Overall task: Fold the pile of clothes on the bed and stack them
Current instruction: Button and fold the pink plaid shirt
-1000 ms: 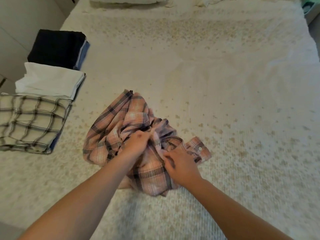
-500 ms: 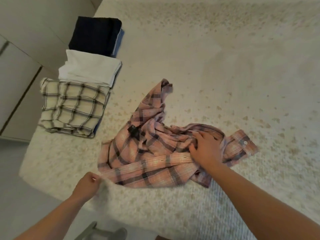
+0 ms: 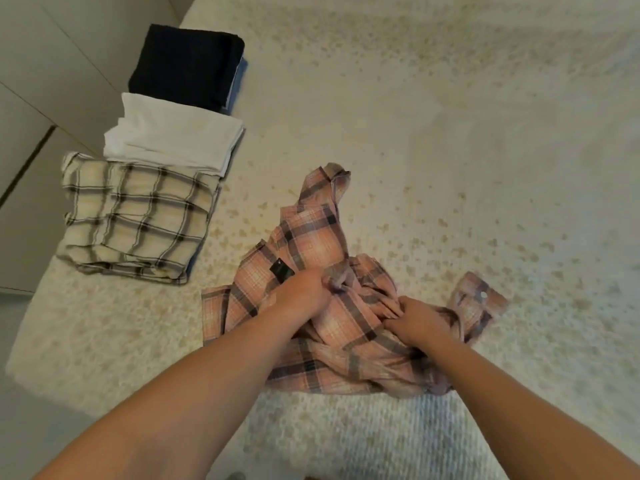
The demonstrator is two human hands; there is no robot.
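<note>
gripping the crumpled pink plaid shirt [image 3: 322, 299] near the bed's [image 3: 450, 133] front edge, left hand [image 3: 304, 292] and right hand [image 3: 420, 323] fingers curled into cloth, the person seems untangling it; spreading it flat should follow.

Head camera looks steeply down (close) over the bed [image 3: 450, 133].

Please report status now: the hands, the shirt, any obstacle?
Left hand and right hand both grip pink plaid shirt. Shirt crumpled, unfolded, on bed. Three folded stacks apart, left. Nothing blocking.
</note>
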